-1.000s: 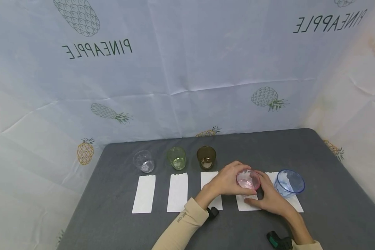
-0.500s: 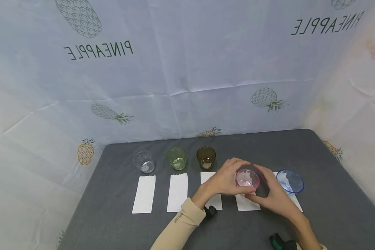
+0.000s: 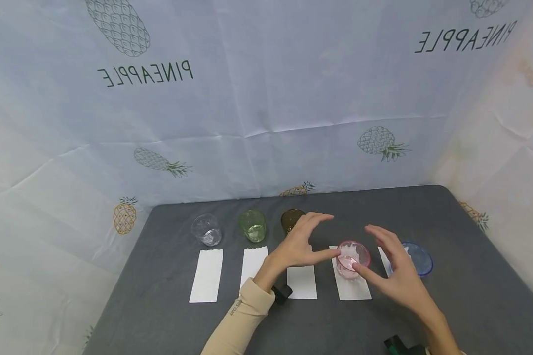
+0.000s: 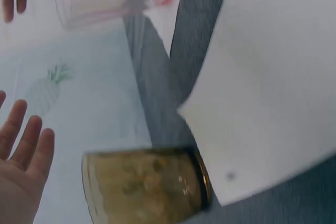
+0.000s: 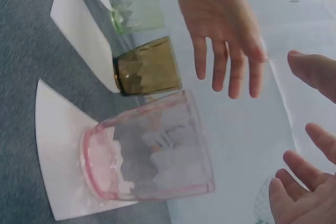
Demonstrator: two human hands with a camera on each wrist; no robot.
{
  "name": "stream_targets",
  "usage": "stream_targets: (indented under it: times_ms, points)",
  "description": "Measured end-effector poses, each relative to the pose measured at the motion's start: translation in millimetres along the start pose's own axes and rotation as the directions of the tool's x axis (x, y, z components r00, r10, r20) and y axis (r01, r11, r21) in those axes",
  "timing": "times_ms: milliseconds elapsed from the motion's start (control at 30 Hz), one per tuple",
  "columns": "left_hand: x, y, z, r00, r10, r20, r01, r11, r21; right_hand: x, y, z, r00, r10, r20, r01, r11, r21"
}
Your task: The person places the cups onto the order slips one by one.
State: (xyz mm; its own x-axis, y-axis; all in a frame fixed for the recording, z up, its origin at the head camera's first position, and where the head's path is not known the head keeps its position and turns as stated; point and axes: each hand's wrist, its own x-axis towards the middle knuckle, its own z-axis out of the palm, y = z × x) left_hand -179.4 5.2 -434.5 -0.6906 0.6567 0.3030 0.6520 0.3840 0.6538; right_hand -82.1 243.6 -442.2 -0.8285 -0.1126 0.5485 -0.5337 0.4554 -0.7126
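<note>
Now the left hand (image 3: 295,247) and right hand (image 3: 400,280) have been drawn back from the pink glass (image 3: 347,260), which was held between them a second ago! Behind, a pineapple-printed cloth (image 3: 266,84) is hung; below it, the grey table (image 3: 160,323) is spread. On both hands, the fingers are held apart from the thumb, either side of the glass. Five white paper strips (image 3: 206,278) are laid in a row. Blue glass (image 3: 421,259) is part-hidden by the right hand, the pink one is stood upright on the fourth strip from left, and brown glass (image 3: 291,218), green glass (image 3: 252,226) and clear glass (image 3: 207,230) are lined up farther left.
</note>
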Motion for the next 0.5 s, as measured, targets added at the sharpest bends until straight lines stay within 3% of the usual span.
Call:
stream_targets:
  times_ms: [267, 500]
  points:
    - [-5.3, -13.4, -19.8, 0.995, -0.008, -0.096, 0.008, 1.000, 0.005, 3.5, -10.7, 0.8, 1.000, 0.007, 0.017, -0.008, 0.999, 0.050]
    - [-7.0, -23.7, -31.7, 0.993, -0.018, -0.116, 0.016, 1.000, -0.020, 6.0, -16.3, 3.8, 0.999, 0.004, 0.044, -0.008, 0.996, 0.092]
